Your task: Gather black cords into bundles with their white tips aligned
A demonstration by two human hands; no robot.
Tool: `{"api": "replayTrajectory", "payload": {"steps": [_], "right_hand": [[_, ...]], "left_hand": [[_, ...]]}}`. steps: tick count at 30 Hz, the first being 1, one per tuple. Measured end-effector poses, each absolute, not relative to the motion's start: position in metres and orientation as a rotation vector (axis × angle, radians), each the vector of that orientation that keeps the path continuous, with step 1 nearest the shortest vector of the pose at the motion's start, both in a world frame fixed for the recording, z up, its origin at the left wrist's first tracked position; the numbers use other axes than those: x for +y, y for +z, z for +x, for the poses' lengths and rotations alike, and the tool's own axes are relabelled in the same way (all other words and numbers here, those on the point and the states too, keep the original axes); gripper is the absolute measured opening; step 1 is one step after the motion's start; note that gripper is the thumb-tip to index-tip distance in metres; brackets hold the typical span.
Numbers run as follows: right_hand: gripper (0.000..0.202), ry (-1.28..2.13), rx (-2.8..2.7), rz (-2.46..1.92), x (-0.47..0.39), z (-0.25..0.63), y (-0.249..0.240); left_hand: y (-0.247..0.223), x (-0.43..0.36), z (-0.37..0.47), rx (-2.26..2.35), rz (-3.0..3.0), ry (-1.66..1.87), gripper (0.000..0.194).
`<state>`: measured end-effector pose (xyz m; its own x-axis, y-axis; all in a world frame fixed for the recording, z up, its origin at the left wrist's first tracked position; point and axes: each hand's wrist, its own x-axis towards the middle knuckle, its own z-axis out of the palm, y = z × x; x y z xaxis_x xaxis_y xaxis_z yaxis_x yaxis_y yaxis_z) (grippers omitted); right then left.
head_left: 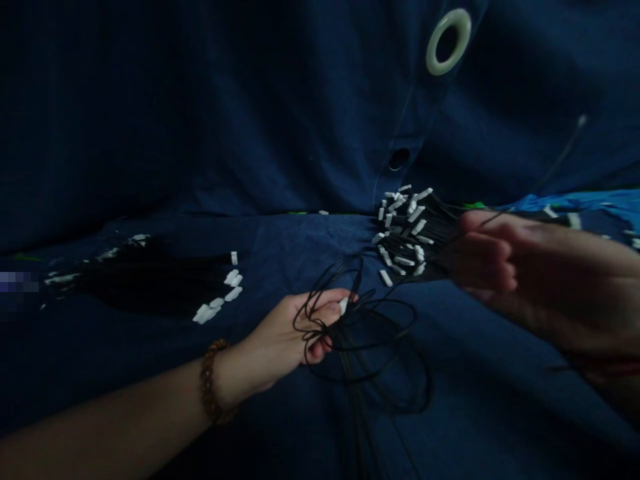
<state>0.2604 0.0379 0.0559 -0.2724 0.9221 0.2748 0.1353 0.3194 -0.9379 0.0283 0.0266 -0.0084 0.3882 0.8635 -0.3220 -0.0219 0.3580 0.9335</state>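
Note:
My left hand (300,327), with a brown beaded bracelet (214,381) on its wrist, is closed on a loosely looped bunch of black cables (385,343). A white connector (343,305) shows at its fingertips, and loose strands hang below. At the right, my right hand (490,257) has curled fingers and is slightly blurred. A thin black strand passes by its fingers, with a pale tip (581,121) up to the right. Just left of that hand lies a thick bundle of black cables with white connectors (405,233).
Another black cable bundle (150,283) with white ends lies at the left on dark blue cloth (300,247). Behind hangs a blue curtain (250,100) with a pale ring (449,41) and a dark hole. Bright blue material (600,202) is at the right edge.

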Motion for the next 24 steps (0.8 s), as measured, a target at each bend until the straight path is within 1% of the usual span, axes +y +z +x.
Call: {"api": "replayTrajectory", "payload": {"steps": [1,3,4,5,6,8,9,10,11,13,16,18,24], "right_hand": [[0.058,0.919,-1.636,-0.986,0.04,0.264,0.06],[0.064,0.738,-1.526,-0.972,0.041,0.269,0.066],[0.066,0.705,-1.476,-0.964,0.04,0.269,0.067],[0.063,0.713,-1.449,-0.968,0.038,0.268,0.067],[0.054,0.764,-1.456,-0.971,0.036,0.265,0.066],[0.026,0.976,-1.542,-1.021,0.03,0.256,0.059],[0.023,1.1,-1.609,-1.024,0.027,0.25,0.055],[0.024,1.214,-1.656,-1.106,0.023,0.244,0.05],[0.02,1.265,-1.708,-1.152,0.019,0.237,0.045],[0.014,1.148,-1.862,-1.264,0.009,0.225,0.037],[0.012,0.732,-2.081,-1.318,-0.006,0.217,0.03],[0.011,0.561,-2.155,-1.31,-0.014,0.217,0.029],[0.015,0.466,-2.22,-1.306,-0.016,0.218,0.029]], "left_hand": [[-0.008,0.027,0.029,1.018,1.045,0.717,0.035],[-0.006,0.027,0.03,1.033,1.04,0.715,0.034],[-0.006,0.028,0.03,1.036,1.033,0.707,0.035],[-0.007,0.029,0.03,1.038,1.024,0.695,0.035],[-0.007,0.029,0.03,1.031,1.015,0.686,0.036],[-0.009,0.031,0.03,1.003,0.999,0.689,0.036],[-0.009,0.031,0.03,0.99,0.987,0.689,0.036],[-0.01,0.031,0.03,0.973,0.973,0.689,0.035],[-0.011,0.031,0.029,0.949,0.961,0.693,0.035],[-0.012,0.031,0.029,0.89,0.947,0.687,0.034],[-0.014,0.031,0.028,0.819,0.942,0.679,0.035],[-0.014,0.031,0.027,0.811,0.944,0.671,0.036],[-0.013,0.031,0.026,0.805,0.985,0.643,0.038]]}}
